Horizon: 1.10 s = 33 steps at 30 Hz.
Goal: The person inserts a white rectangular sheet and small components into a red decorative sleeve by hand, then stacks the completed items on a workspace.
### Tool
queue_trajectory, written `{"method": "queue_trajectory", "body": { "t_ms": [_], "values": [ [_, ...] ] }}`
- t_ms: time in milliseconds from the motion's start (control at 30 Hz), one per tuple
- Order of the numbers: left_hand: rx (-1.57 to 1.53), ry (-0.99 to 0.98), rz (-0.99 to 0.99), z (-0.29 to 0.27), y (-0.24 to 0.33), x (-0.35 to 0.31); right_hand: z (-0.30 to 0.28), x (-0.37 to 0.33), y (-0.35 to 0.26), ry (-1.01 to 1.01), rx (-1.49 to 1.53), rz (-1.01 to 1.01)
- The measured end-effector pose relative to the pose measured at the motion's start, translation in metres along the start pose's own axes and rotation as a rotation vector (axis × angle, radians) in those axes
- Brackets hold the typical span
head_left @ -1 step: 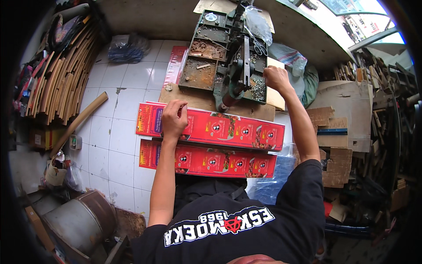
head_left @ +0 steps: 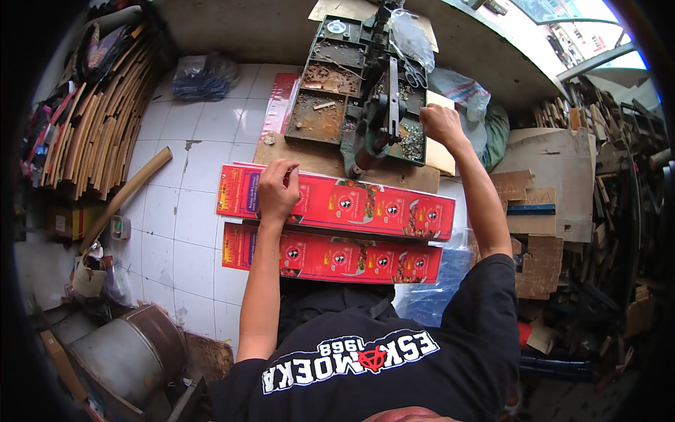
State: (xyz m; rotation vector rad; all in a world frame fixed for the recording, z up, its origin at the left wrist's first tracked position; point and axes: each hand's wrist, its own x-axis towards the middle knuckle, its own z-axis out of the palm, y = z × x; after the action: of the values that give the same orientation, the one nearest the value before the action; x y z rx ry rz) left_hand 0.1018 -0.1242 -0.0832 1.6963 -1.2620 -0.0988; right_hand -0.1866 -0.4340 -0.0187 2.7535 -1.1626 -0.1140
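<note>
A long red printed strip [head_left: 320, 199] lies with its far edge under the head of a dark green hand press [head_left: 370, 151]. Curled over the strip's left part is my left hand [head_left: 280, 188], its fingers bent together; whatever they may pinch is hidden. Just right of the press, my right hand [head_left: 443, 125] is raised in a fist. I cannot make out what is inside that fist. Closer to my body lies a second red printed strip [head_left: 330, 257], alongside the first.
Behind the strips stands a dark compartment tray [head_left: 316, 119] holding small metal bits. Scissors [head_left: 415, 74] and a clear plastic bag [head_left: 411, 39] lie beside the press. Stacked boards [head_left: 105, 112] lean at left; a metal drum [head_left: 126, 348] sits near left. Wood scraps [head_left: 538, 260] fill the right.
</note>
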Motion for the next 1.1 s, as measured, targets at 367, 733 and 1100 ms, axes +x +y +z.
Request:
{"method": "queue_trajectory", "body": {
  "t_ms": [367,733,1100],
  "values": [
    [-0.021,-0.001,0.000,0.000,0.002,0.001,0.009,0.004,0.001,0.030,0.059,-0.038],
    [-0.002,-0.006,0.022,-0.001,0.002,0.002,0.013,0.005,0.002,-0.015,0.047,-0.008],
    [-0.001,0.004,0.026,0.000,-0.003,0.000,0.009,0.009,-0.004,0.013,0.131,0.036]
  ]
}}
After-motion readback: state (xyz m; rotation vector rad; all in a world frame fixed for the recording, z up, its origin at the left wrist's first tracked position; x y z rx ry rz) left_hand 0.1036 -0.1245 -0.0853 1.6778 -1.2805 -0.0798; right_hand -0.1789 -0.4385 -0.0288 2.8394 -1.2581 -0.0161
